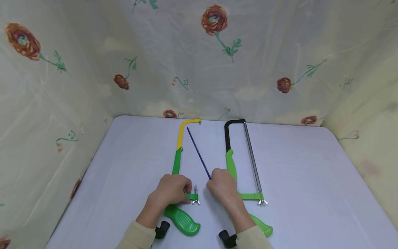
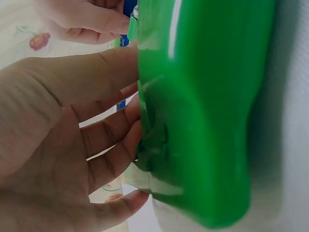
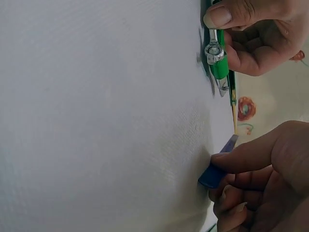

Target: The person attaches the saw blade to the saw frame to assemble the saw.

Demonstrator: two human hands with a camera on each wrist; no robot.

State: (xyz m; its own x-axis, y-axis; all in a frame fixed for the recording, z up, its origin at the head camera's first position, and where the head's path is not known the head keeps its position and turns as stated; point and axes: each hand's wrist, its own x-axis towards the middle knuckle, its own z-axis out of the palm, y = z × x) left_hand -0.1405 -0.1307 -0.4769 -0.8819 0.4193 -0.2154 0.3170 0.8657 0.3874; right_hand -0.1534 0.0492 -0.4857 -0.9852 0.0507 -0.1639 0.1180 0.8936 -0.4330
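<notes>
Low in the frame, the left hand grips the bladeless yellow-and-green hacksaw frame while the right hand pinches the loose thin blue blade, not yet fitted.

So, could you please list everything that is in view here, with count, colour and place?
saw frame: one, yellow bow with green handle, left of centre on the table, no blade fitted.
wing nut: one, silver, at the handle end of that frame.
loose blade: one, dark blue, lying slantwise between the two saws.
complete saw: one, black bow with green handle and silver blade, right of centre.
table: one, pale lilac cover.
curtain: cream with red flowers, behind and at both sides.
left hand: holds the green end of the saw frame by the wing nut.
right hand: pinches the near end of the loose blade.
</notes>
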